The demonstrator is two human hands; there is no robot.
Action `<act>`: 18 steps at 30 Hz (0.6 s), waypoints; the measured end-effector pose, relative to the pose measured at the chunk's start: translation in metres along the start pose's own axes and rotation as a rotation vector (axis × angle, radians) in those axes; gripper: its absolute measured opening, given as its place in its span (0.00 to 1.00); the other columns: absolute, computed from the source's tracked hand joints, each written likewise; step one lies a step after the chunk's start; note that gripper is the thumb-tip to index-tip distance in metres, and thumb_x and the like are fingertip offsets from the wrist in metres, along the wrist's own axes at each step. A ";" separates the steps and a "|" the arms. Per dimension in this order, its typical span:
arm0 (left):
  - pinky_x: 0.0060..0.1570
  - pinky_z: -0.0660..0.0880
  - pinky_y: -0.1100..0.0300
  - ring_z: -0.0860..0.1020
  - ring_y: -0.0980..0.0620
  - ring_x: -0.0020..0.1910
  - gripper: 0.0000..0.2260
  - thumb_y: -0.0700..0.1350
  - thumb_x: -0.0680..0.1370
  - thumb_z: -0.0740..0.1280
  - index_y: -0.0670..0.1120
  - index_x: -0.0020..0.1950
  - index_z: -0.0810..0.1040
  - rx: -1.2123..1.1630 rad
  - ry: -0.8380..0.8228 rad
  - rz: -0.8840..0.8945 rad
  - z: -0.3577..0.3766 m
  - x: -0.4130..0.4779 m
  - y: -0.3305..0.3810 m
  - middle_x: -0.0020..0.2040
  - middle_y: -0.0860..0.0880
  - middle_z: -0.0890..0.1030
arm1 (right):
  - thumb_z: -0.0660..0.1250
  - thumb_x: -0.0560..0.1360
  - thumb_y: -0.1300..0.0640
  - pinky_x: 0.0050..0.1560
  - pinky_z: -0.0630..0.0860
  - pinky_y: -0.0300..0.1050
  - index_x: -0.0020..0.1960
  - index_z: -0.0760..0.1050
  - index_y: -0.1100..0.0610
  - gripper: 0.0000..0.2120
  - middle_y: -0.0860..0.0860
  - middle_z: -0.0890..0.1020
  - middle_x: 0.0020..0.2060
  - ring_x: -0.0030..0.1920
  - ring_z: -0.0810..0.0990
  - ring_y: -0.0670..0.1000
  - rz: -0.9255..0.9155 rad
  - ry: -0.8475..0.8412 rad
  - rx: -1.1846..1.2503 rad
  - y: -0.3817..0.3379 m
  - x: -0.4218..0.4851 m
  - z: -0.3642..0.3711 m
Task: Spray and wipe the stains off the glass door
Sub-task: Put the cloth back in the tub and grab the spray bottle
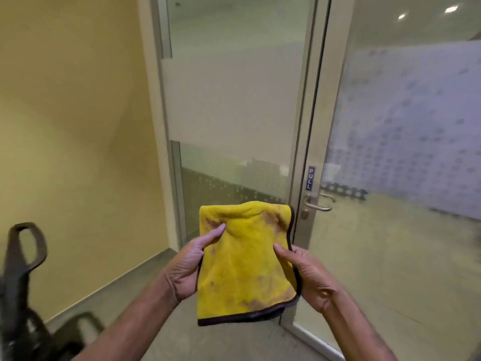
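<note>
Corridor corner: yellow wall (73,126) at left, bare floor (145,277) ahead. The glass door (406,230) stands ajar at right, its metal edge carrying a PULL sign (311,178) and lever handle (319,202). 2 hands hold 1 folded yellow cloth (244,261), brown-stained and dark-hemmed, in front of the door edge: left hand (190,267) pinches its left side, right hand (309,274) grips its right hem. Blurred black object (23,290) at lower left.

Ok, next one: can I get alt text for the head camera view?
Two bare hands, left hand and right hand, hold a folded, stained yellow cloth by its side edges before a glass door. A PULL sign sits above its lever handle.
</note>
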State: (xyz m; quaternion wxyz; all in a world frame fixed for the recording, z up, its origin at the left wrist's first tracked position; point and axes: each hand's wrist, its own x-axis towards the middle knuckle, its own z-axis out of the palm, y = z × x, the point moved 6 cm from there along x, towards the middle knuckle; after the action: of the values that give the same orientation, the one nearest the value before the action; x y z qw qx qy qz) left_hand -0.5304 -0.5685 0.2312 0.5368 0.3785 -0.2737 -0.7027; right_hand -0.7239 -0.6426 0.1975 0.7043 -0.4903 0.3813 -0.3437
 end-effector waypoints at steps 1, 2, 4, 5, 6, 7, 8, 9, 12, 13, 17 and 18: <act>0.57 0.80 0.36 0.84 0.36 0.57 0.26 0.50 0.70 0.78 0.42 0.66 0.82 0.000 0.057 0.002 -0.025 -0.021 0.003 0.63 0.37 0.83 | 0.74 0.73 0.51 0.62 0.79 0.60 0.63 0.82 0.62 0.22 0.62 0.86 0.57 0.58 0.85 0.63 0.010 -0.005 0.004 0.009 -0.004 0.026; 0.56 0.81 0.37 0.85 0.36 0.56 0.23 0.51 0.73 0.74 0.43 0.66 0.82 0.002 0.118 0.002 -0.050 -0.043 0.006 0.62 0.38 0.84 | 0.74 0.74 0.51 0.60 0.81 0.59 0.63 0.81 0.61 0.21 0.61 0.86 0.57 0.58 0.85 0.62 0.016 -0.014 0.009 0.019 -0.008 0.053; 0.56 0.82 0.38 0.85 0.37 0.56 0.22 0.52 0.75 0.70 0.45 0.67 0.81 0.028 0.238 0.011 -0.098 -0.088 0.012 0.62 0.39 0.84 | 0.73 0.74 0.51 0.55 0.83 0.57 0.62 0.81 0.58 0.19 0.59 0.87 0.55 0.55 0.86 0.61 0.019 -0.034 0.004 0.037 -0.018 0.107; 0.59 0.80 0.39 0.84 0.37 0.58 0.23 0.53 0.74 0.71 0.46 0.67 0.80 0.042 0.289 0.023 -0.121 -0.110 0.015 0.62 0.39 0.84 | 0.74 0.74 0.50 0.51 0.84 0.56 0.61 0.82 0.57 0.18 0.57 0.88 0.53 0.52 0.87 0.59 0.017 -0.033 -0.006 0.046 -0.022 0.132; 0.62 0.78 0.39 0.82 0.37 0.61 0.25 0.53 0.73 0.72 0.45 0.68 0.79 0.048 0.335 0.033 -0.141 -0.132 0.018 0.63 0.39 0.84 | 0.74 0.73 0.50 0.49 0.85 0.56 0.59 0.82 0.57 0.18 0.56 0.89 0.51 0.50 0.88 0.58 0.011 -0.031 -0.017 0.055 -0.026 0.156; 0.63 0.77 0.39 0.82 0.37 0.62 0.25 0.53 0.73 0.72 0.45 0.67 0.79 0.051 0.382 0.037 -0.159 -0.155 0.020 0.62 0.39 0.84 | 0.75 0.72 0.49 0.49 0.85 0.58 0.58 0.82 0.56 0.18 0.56 0.89 0.50 0.50 0.88 0.59 0.013 -0.024 -0.028 0.064 -0.029 0.180; 0.62 0.77 0.40 0.82 0.37 0.61 0.24 0.54 0.73 0.72 0.45 0.66 0.79 0.058 0.434 0.039 -0.178 -0.176 0.021 0.61 0.39 0.85 | 0.76 0.71 0.48 0.49 0.85 0.59 0.58 0.82 0.56 0.18 0.55 0.89 0.50 0.51 0.87 0.60 0.022 -0.025 -0.037 0.073 -0.032 0.203; 0.59 0.78 0.41 0.82 0.38 0.60 0.21 0.55 0.75 0.71 0.45 0.64 0.80 0.070 0.482 0.039 -0.194 -0.197 0.022 0.59 0.40 0.85 | 0.77 0.71 0.48 0.48 0.85 0.59 0.58 0.83 0.55 0.18 0.55 0.89 0.50 0.52 0.87 0.60 0.031 -0.028 -0.047 0.081 -0.034 0.225; 0.54 0.78 0.45 0.81 0.40 0.58 0.16 0.55 0.80 0.68 0.46 0.62 0.79 0.093 0.601 0.035 -0.240 -0.257 0.020 0.59 0.41 0.84 | 0.76 0.73 0.48 0.41 0.84 0.52 0.56 0.82 0.53 0.14 0.54 0.88 0.49 0.51 0.85 0.59 0.034 -0.055 -0.063 0.100 -0.039 0.285; 0.54 0.78 0.46 0.81 0.40 0.58 0.16 0.54 0.80 0.68 0.46 0.63 0.79 0.099 0.631 0.035 -0.254 -0.274 0.017 0.59 0.41 0.84 | 0.75 0.74 0.49 0.39 0.83 0.50 0.55 0.82 0.52 0.12 0.53 0.87 0.48 0.50 0.85 0.57 0.044 -0.064 -0.068 0.107 -0.040 0.303; 0.52 0.79 0.49 0.81 0.42 0.54 0.14 0.42 0.76 0.74 0.42 0.60 0.78 0.127 0.790 0.117 -0.308 -0.336 0.009 0.62 0.40 0.81 | 0.74 0.75 0.54 0.36 0.81 0.45 0.59 0.80 0.57 0.14 0.52 0.86 0.47 0.46 0.83 0.53 0.050 -0.154 -0.134 0.137 -0.034 0.371; 0.56 0.78 0.48 0.80 0.43 0.56 0.16 0.39 0.75 0.75 0.43 0.61 0.76 0.165 0.821 0.141 -0.321 -0.349 0.007 0.63 0.42 0.80 | 0.76 0.74 0.54 0.38 0.81 0.47 0.61 0.79 0.58 0.18 0.53 0.85 0.49 0.48 0.82 0.53 0.040 -0.177 -0.170 0.146 -0.029 0.386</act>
State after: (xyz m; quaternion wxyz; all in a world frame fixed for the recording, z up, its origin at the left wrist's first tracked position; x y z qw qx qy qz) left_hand -0.2138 -0.2283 0.1392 0.6158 0.6490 -0.1177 -0.4309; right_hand -0.3838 -0.4112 0.1526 0.6977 -0.5691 0.3552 -0.2514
